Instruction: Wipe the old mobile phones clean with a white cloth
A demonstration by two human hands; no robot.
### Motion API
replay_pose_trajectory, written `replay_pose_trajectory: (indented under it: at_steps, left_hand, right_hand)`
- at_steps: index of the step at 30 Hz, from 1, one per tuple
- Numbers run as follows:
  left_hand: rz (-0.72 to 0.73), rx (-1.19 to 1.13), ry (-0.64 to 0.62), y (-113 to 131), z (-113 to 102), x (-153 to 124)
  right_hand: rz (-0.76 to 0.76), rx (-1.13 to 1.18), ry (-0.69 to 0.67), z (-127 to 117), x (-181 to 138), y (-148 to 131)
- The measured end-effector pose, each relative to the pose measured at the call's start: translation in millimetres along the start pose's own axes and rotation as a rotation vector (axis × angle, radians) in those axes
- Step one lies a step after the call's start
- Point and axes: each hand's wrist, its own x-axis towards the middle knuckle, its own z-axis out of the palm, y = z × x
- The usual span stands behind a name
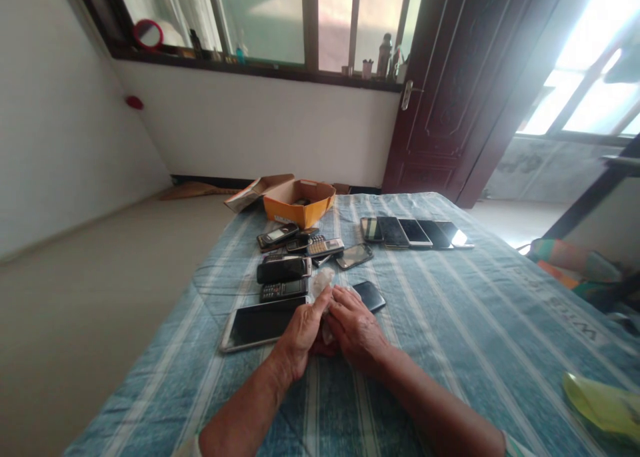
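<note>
My left hand [303, 334] and my right hand [356, 330] meet in the middle of the striped blue cloth [450, 324]. Between them is a crumpled white wipe [321, 282], pinched by my left fingers and held under my right fingers. A black phone [370, 295] lies just beyond my right hand, partly covered by it. A large tablet [260, 325] lies flat beside my left hand. Behind the hands sits a cluster of old keypad phones [293, 260].
A row of several smartphones [415, 232] lies at the far right of the cloth. An open orange cardboard box [299, 202] stands at the far edge. A yellow-green bag [603, 404] lies at the right edge. A dark door [450, 90] stands behind.
</note>
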Motion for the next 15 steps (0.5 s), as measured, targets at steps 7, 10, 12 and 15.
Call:
replay_pose_trajectory:
  at_steps: [7, 10, 12, 15]
  left_hand:
    - [-0.078, 0.001, 0.006, 2.6, 0.4, -0.8]
    - [-0.07, -0.014, 0.013, 2.5, -0.1, -1.0]
    - [-0.054, -0.019, 0.012, 2.1, -0.3, -1.5]
    - [-0.028, -0.027, 0.003, 0.8, -0.5, -1.6]
  right_hand:
    - [0.228, -0.128, 0.115, -8.3, -2.4, 27.1]
    - [0.224, -0.18, 0.157, -4.2, -8.8, 23.2]
    - [0.134, -0.183, 0.14, 1.6, -13.4, 13.5]
    - [0.022, -0.185, 0.097, 7.4, -16.8, -0.2]
